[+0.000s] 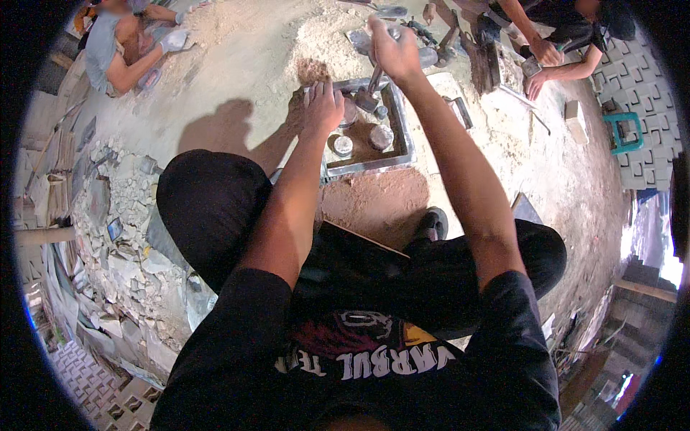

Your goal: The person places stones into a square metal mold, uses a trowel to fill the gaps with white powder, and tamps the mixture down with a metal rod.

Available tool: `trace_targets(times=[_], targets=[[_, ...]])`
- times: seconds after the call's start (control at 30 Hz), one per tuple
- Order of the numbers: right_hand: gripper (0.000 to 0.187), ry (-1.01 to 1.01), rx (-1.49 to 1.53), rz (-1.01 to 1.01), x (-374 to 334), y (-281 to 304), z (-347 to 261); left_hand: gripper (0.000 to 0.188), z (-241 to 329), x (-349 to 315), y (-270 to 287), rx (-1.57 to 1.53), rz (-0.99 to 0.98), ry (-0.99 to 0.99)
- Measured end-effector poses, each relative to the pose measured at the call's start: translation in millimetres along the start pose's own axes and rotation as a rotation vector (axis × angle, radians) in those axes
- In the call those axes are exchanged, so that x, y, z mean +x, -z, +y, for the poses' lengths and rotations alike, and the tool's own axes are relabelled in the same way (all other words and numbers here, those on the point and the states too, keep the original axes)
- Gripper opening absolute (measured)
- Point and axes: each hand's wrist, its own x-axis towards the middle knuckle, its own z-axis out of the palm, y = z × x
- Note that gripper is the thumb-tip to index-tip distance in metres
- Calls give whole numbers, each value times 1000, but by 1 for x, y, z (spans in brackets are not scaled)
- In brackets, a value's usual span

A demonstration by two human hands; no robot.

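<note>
The fingers of the right hand (393, 52) clench around the handle of a metal tool (372, 87), whose head points down into the square metal frame (403, 129) at the upper centre of the picture. The left hand (323, 105) rests with curled fingers on the frame's left edge, gripping nothing that can be made out. Inside the frame, round grey pieces (381, 136) sit in brown sand. Pale sandy ground (237, 65) surrounds it. Another person's hands (543, 61) work at the upper right, and rubble (122, 215) lies at the left.
</note>
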Motion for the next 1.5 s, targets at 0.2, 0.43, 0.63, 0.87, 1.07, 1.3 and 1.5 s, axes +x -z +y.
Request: trace_targets(times=[0.2,0.43,0.63,0.87,1.07,1.3,1.5], targets=[[53,81,-244,208,-18,-20,-16,53,1,-5,5,33,32,-9],[41,233,-252,380,-19,-27,-17,56,-9,-1,-2,24,42,-17],[35,74,-201,349,-17,-1,-15,51,20,0,3,19,-100,50],[42,335,-184,357,5,5,12,45,-9,1,-1,-61,18,-36],[41,61,-460,487,18,-3,8,49,-27,-4,3,-20,-13,49],[45,-103,-37,335,24,43,13,51,-16,-10,-5,-37,-98,81],[44,-183,288,-142,0,66,1,51,-5,0,-10,2,-69,20]])
